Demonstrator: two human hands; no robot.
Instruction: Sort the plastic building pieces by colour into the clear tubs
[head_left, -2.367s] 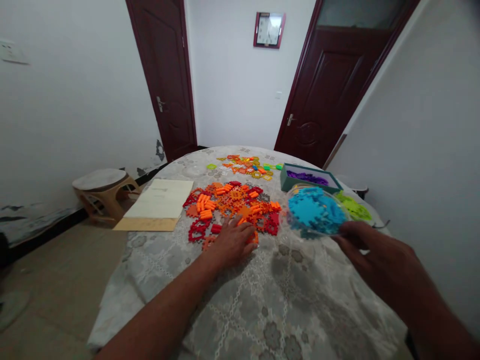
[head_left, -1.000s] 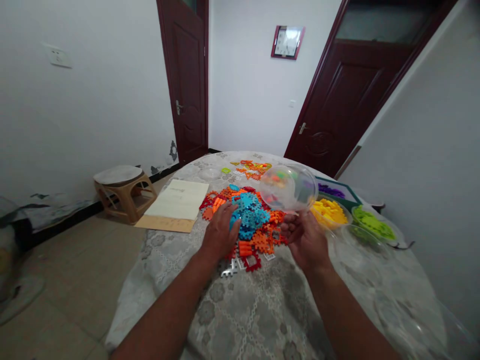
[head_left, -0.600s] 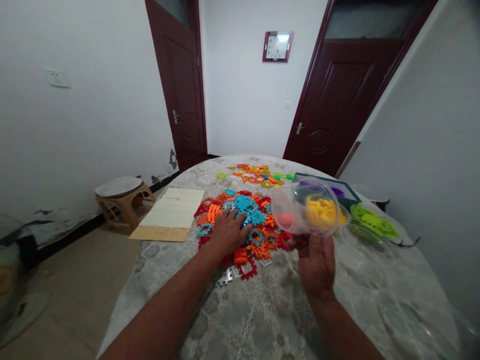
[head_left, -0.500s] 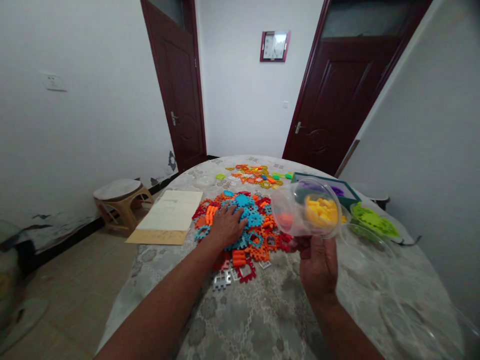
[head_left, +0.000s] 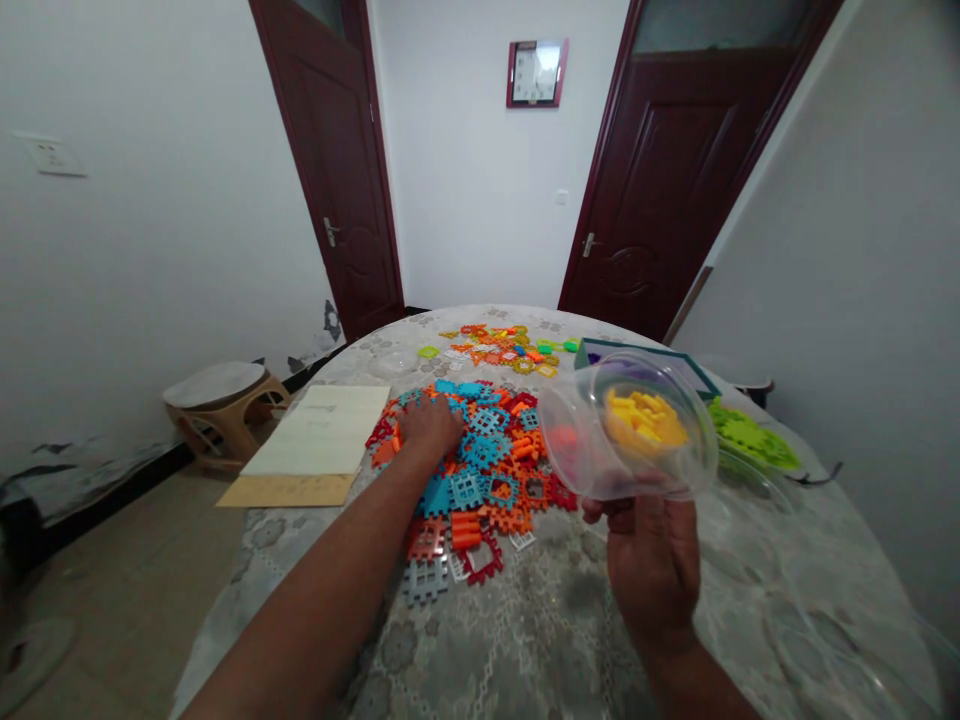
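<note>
My left hand (head_left: 431,425) rests on the far left part of a heap of gear-edged plastic building pieces (head_left: 487,450), mostly blue, orange and red. Its fingers are bent but apart, their tips partly hidden among the pieces. Above the table right of the heap, my right hand (head_left: 654,560) grips a clear plastic container (head_left: 559,400) from below, tilted with a round rim facing me. Yellow pieces (head_left: 646,420) show through the clear plastic; I cannot tell whether they lie inside it or behind it. A reddish-orange patch shows through its left side.
Left of the heap lies a cream paper sheet (head_left: 319,430). A second group of small pieces (head_left: 502,345) is spread at the far side. On the right are a dark green-edged tray (head_left: 690,372), bright green pieces (head_left: 754,435) and clear lids or bowls. A stool (head_left: 217,390) stands left of the table.
My left hand has moved left and slightly away across the heap, uncovering blue pieces. The clear container in my right hand has come lower and a little right. The view has shifted slightly.
</note>
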